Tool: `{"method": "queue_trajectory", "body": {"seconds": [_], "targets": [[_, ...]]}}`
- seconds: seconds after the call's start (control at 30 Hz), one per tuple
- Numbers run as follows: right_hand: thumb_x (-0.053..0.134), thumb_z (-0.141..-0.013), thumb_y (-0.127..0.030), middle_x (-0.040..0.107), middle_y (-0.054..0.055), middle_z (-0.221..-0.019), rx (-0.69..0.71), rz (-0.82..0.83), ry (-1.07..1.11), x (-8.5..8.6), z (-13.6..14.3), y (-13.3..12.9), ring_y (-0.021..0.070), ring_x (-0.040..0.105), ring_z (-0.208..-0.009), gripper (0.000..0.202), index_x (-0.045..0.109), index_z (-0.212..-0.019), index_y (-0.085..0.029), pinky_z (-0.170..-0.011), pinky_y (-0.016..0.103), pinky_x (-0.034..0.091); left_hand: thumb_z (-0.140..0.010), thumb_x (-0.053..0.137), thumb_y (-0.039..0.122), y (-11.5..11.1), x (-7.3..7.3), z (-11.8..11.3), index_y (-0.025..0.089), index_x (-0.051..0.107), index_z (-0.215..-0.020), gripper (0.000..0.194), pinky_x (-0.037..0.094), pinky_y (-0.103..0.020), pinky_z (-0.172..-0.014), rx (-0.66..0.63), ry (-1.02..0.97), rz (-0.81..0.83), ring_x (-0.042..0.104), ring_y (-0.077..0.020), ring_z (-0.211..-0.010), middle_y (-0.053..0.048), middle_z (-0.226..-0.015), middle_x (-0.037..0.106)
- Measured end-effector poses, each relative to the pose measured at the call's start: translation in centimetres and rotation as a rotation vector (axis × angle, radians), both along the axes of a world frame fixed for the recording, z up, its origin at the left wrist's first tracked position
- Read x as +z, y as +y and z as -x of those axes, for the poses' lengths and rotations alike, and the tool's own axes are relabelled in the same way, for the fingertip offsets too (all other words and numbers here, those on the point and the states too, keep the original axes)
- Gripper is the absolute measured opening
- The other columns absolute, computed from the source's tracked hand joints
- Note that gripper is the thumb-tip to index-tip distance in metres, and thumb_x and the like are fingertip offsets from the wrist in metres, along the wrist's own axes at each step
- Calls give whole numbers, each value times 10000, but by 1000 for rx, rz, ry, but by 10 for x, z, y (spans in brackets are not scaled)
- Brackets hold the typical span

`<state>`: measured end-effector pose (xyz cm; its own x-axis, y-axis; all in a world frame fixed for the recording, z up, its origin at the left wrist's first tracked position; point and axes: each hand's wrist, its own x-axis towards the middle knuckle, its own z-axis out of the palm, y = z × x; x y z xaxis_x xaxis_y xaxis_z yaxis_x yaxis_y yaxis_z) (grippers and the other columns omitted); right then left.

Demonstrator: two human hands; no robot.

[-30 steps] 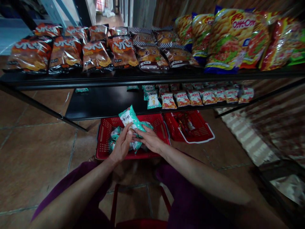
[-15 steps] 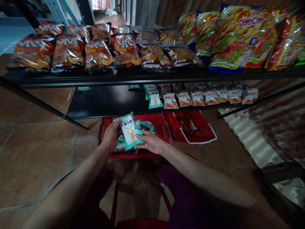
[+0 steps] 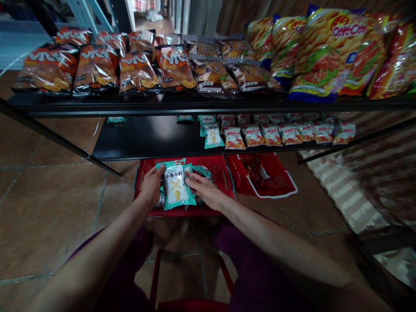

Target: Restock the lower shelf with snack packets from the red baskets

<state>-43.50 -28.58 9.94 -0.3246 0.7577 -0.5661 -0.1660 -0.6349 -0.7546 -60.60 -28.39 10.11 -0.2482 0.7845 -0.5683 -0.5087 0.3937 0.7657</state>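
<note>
A white and teal snack bag is held upright, its printed front facing me, above a red basket. At its left edge my left hand is closed, with the thumb near the upper corner. My right hand grips the right edge with its fingertips, the fingers fairly straight. More teal bags lie in the basket behind my right hand, partly hidden.
Above the basket, a black lower shelf bears teal bags and rows of red and white bags. Larger snack bags line the upper shelf. A second red basket with a white handle stands at right. Below me is a red stool.
The snack bag has turned more upright and moved slightly down. My right hand has shifted from its lower right side up to the right edge. The view has shifted slightly.
</note>
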Motion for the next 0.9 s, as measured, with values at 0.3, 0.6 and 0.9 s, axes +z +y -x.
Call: {"method": "queue_trajectory", "body": {"seconds": [0.3, 0.6, 0.9], "targets": [[834, -555, -343, 665, -30, -695, -206, -4, -109, -3, 1, 13, 96, 586, -636, 290, 651, -717, -188, -585, 198, 454, -626, 766, 481, -20, 4, -13, 172, 648, -841, 394, 484, -249, -636, -233, 46, -28, 643, -166, -731, -46, -846, 706], [813, -599, -327, 680, -15, -745, -280, 37, -112, -13, -3, 20, 112, 592, -673, 268, 646, -767, -200, -572, 205, 459, -625, 801, 317, -26, 12, -22, 195, 613, -1033, 466, 523, -261, -643, -361, -51, 131, 679, -186, -754, -72, -938, 717], [761, -692, -381, 722, 25, -982, 2, 49, -76, -17, 10, 15, 175, 679, -816, 426, 603, -1064, -246, -666, 275, 531, -735, 701, 321, 9, -15, -22, 166, 602, -989, 314, 526, -263, -568, -145, -10, 86, 660, -163, -608, -57, -788, 706]]}}
